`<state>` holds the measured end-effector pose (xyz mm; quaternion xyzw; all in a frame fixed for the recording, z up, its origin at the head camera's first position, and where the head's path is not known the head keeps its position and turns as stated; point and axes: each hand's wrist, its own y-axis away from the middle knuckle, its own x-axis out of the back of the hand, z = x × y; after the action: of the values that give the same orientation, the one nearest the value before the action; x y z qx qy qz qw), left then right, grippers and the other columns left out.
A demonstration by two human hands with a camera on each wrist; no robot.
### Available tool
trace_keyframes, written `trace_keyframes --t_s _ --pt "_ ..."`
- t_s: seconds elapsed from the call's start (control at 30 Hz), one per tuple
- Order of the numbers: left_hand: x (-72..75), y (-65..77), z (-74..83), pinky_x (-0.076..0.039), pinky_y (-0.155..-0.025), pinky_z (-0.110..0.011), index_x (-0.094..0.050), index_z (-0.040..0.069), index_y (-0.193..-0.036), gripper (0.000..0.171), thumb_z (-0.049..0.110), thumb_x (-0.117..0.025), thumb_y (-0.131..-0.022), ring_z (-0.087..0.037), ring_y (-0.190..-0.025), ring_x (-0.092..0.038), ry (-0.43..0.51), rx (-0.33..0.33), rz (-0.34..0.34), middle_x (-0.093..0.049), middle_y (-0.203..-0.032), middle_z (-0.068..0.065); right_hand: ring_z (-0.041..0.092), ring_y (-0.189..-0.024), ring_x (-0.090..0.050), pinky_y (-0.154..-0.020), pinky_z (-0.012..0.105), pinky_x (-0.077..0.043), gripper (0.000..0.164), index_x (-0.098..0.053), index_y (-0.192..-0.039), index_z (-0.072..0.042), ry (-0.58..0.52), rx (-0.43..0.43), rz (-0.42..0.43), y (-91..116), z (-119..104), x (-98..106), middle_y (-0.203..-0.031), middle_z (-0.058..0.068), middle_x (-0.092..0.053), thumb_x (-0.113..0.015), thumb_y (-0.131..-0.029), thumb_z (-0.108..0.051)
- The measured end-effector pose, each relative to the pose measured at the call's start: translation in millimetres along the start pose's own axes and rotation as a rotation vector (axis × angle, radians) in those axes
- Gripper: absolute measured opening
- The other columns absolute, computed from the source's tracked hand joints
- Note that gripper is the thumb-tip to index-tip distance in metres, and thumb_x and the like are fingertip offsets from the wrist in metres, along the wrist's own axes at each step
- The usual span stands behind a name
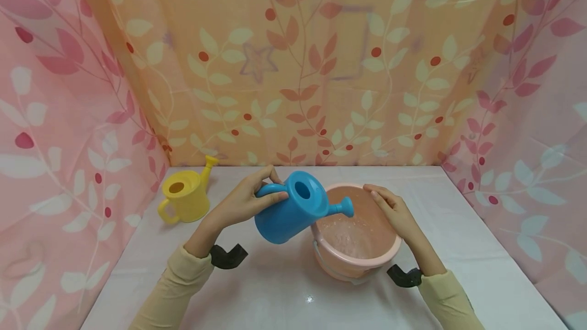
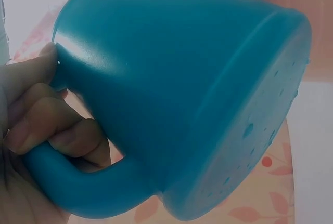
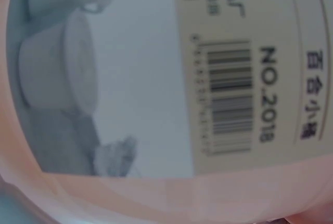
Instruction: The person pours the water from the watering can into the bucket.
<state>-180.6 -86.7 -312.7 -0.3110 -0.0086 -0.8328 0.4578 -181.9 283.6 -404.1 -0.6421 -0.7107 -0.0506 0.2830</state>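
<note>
My left hand [image 1: 249, 195] grips the handle of a blue watering can [image 1: 286, 218]. The can is tilted, its spout and round rose over the left part of a pink bucket [image 1: 359, 264]. In the left wrist view my fingers curl through the handle, and drops cling to the base of the watering can [image 2: 171, 78]. Rippled, splashing water [image 1: 346, 236] shows inside the bucket. My right hand [image 1: 396, 213] holds the bucket's far right rim. The right wrist view shows only the bucket's side with a printed barcode label [image 3: 229, 94]; the right fingers are mostly hidden there.
A yellow watering can [image 1: 188, 200] stands upright at the back left of the white table [image 1: 257, 294]. The bucket's pale handle [image 1: 332, 271] hangs down its near side. Patterned curtains [image 1: 293, 90] enclose the table at the back and both sides.
</note>
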Motion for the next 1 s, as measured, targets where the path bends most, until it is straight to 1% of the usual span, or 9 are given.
trace_keyframes --t_s 0.27,0.37,0.63,0.8,1.0 --pt "-0.5 -1.7 2.4 -0.051 -0.081 -0.050 -0.046 0.017 -0.094 0.024 0.029 -0.064 -0.087 -0.021 -0.085 -0.064 -0.016 -0.016 -0.001 -0.066 -0.095 -0.004 0.031 -0.125 -0.043 -0.089 0.007 -0.038 0.035 -0.052 -0.130 -0.006 0.007 0.009 0.002 -0.3 -0.7 0.3 -0.133 0.014 -0.050 -0.043 -0.100 -0.022" --pt "-1.0 -2.1 3.1 -0.051 -0.080 -0.049 -0.046 0.018 -0.094 0.024 0.031 -0.065 -0.086 -0.019 -0.082 -0.065 -0.019 -0.009 0.002 -0.066 -0.094 -0.002 0.031 -0.125 -0.042 -0.089 0.007 -0.038 0.035 -0.051 -0.131 -0.006 0.011 0.009 0.001 -0.5 -0.1 0.3 -0.134 0.014 -0.050 -0.042 -0.100 -0.021" --pt "-2.0 -2.1 5.5 -0.051 -0.081 -0.050 -0.047 0.017 -0.095 0.024 0.030 -0.065 -0.087 -0.022 -0.086 -0.064 -0.040 0.004 0.003 -0.066 -0.098 -0.004 0.032 -0.126 -0.042 -0.087 0.007 -0.038 0.035 -0.050 -0.131 -0.004 0.006 0.007 -0.008 -0.3 1.1 -0.2 -0.135 0.016 -0.048 -0.042 -0.100 -0.018" --pt "-2.8 -2.9 5.8 -0.051 -0.081 -0.051 -0.047 0.016 -0.095 0.023 0.027 -0.065 -0.087 -0.022 -0.084 -0.065 -0.040 0.000 0.001 -0.067 -0.097 -0.006 0.032 -0.127 -0.041 -0.088 0.007 -0.038 0.036 -0.050 -0.131 -0.005 -0.012 0.000 -0.009 0.7 -0.1 -0.5 -0.135 0.016 -0.049 -0.042 -0.100 -0.020" --pt "-3.8 -4.2 7.7 -0.051 -0.081 -0.051 -0.047 0.016 -0.094 0.023 0.027 -0.065 -0.087 -0.022 -0.086 -0.065 -0.044 -0.008 0.008 -0.067 -0.099 -0.006 0.031 -0.126 -0.042 -0.089 0.008 -0.038 0.036 -0.051 -0.131 -0.006 -0.009 -0.004 -0.003 0.0 0.3 0.1 -0.134 0.014 -0.050 -0.042 -0.100 -0.022"
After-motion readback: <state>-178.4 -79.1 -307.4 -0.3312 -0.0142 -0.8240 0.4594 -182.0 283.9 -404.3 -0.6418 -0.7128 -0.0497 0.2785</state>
